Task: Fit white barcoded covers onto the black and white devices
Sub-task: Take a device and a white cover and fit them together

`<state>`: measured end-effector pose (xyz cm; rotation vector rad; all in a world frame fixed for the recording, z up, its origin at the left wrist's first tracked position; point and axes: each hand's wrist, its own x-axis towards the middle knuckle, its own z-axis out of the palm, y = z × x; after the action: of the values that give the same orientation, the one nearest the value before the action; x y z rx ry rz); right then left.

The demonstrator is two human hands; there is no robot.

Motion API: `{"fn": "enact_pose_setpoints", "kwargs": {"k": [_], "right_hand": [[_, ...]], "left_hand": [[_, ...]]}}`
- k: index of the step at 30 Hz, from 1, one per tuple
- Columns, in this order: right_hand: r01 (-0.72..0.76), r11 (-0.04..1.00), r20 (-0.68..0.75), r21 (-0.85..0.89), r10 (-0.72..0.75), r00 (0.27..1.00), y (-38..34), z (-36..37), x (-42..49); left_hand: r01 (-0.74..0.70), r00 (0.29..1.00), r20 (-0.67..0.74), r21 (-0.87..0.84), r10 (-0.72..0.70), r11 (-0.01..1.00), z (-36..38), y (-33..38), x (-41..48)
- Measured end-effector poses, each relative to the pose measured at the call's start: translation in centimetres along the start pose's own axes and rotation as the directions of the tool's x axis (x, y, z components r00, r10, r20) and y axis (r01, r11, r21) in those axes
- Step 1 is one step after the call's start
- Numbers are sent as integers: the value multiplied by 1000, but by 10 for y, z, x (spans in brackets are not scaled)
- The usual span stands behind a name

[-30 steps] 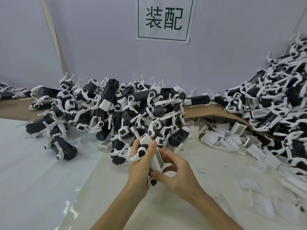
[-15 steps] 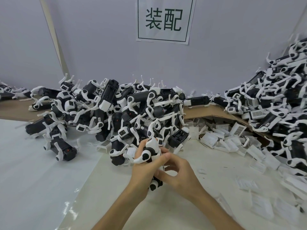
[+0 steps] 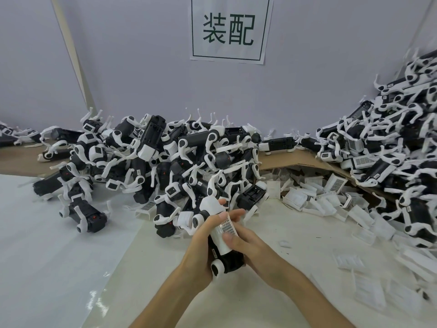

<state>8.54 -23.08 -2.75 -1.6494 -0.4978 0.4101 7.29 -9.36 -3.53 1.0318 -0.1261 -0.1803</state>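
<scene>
White barcoded plastic cover lies on black-and-white legged device, held above pale table, just before central pile. Left hand grips device; right hand clasps it, thumb pressing cover.

Two bare forearms are showing, unsleeved to the frame's edge; the left hand and right hand are showing short, plain fingernails.

Bright, even, diffuse; source unseen. No hard shadows, only soft shade under device pile below sign. White glare streaks on glossy table, far lower left of sign. Sharpest at held device, straight below sign. Smeared, blurred covers lower right of sign. Bowed, stretched lines toward edges either side of sign.
</scene>
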Motion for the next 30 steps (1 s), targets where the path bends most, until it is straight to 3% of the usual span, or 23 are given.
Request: {"fn": "enact_pose_setpoints", "kwargs": {"k": [4, 8, 14, 20, 24, 30], "right_hand": [[-53, 998, 42, 23, 52, 998, -3, 1, -1], [-30, 994, -92, 101, 39, 995, -2, -5, 2], [38, 944, -185, 326, 24, 982, -3, -17, 3], [172, 978, -390, 114, -116, 914, -5, -25, 5], [236, 971, -388, -50, -236, 891, -2, -18, 5], [214, 973, -368, -89, -232, 900, 5, -14, 6]], "left_hand": [[20, 1000, -5, 12, -20, 1000, -3, -1, 2], [-35, 998, -45, 233, 47, 972, 4, 0, -1], [-134, 990, 105, 456, 97, 880, 6, -3, -2], [-237, 969, 202, 571, 146, 786, 9, -4, -3], [-221, 971, 200, 535, 132, 815, 4, -11, 0], [-223, 974, 162, 557, 159, 800, 2, -14, 2]]}}
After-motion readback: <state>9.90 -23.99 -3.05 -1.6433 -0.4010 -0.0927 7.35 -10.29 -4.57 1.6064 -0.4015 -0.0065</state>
